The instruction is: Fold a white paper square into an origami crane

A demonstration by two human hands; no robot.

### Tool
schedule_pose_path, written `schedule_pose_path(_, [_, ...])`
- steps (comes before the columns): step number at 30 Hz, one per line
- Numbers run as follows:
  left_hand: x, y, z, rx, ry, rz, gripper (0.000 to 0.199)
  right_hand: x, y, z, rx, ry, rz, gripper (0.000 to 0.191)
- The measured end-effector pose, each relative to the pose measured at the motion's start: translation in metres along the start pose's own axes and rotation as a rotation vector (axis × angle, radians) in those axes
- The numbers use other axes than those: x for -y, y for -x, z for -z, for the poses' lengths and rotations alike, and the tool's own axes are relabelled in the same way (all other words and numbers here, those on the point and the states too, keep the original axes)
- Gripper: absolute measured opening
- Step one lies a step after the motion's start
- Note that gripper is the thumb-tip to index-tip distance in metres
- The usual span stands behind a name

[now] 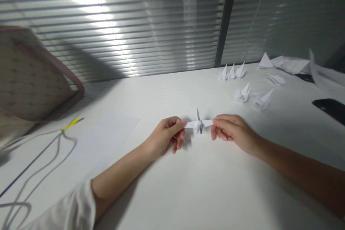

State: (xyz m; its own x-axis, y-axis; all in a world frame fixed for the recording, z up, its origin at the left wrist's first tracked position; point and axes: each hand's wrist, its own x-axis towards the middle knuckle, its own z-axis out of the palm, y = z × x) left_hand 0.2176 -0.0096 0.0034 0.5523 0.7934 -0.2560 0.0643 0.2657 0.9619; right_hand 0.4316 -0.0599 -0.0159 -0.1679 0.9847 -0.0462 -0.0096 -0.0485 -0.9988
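Note:
A white folded paper crane [199, 125] is stretched between my two hands above the white table, its wings spread to either side and a thin point sticking up behind its body. My left hand [169, 133] pinches the tip of the left wing between thumb and fingers. At the other wing tip, my right hand [232, 130] pinches in the same way, its lower fingers curled beneath. Several finished-looking white cranes [231, 72] stand in a row at the back, and two more [262, 100] sit nearer, to the right of the held one.
White paper sheets [292, 64] and a small folded piece [276, 79] lie at the back right, near a black phone [330, 109]. A flat sheet [107, 140], cables with a yellow tie [71, 124] and a patterned bag [32, 79] are at left. Window blinds [151, 25] rise behind the table [188, 194].

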Motion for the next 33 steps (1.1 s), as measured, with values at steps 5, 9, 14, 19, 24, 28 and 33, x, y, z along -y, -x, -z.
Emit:
schedule_pose_path(5, [-0.001,-0.001,0.004,0.016,0.039,0.013,0.034,-0.004,-0.002,0.003,0.012,-0.078,-0.034,0.028])
schedule_pose_path(9, [-0.001,-0.002,0.005,0.014,0.049,0.008,0.035,-0.004,-0.001,0.003,0.009,-0.105,-0.051,0.027])
schedule_pose_path(14, [0.001,-0.002,0.000,-0.023,0.047,-0.040,0.027,0.002,0.003,0.003,0.122,0.059,0.008,0.026])
schedule_pose_path(19, [0.004,-0.001,-0.002,0.002,-0.030,-0.065,0.028,0.007,0.006,0.003,0.238,0.239,0.081,0.026])
schedule_pose_path(24, [0.002,0.001,-0.005,0.086,-0.127,-0.052,0.035,0.005,0.004,0.000,0.050,0.182,0.184,0.037])
schedule_pose_path(28, [-0.001,0.002,-0.008,0.143,-0.175,-0.039,0.036,0.004,0.003,-0.006,0.108,0.179,0.274,0.024])
schedule_pose_path(33, [0.000,0.001,-0.005,0.153,-0.169,-0.064,0.038,0.000,0.001,-0.007,0.050,0.091,0.178,0.022])
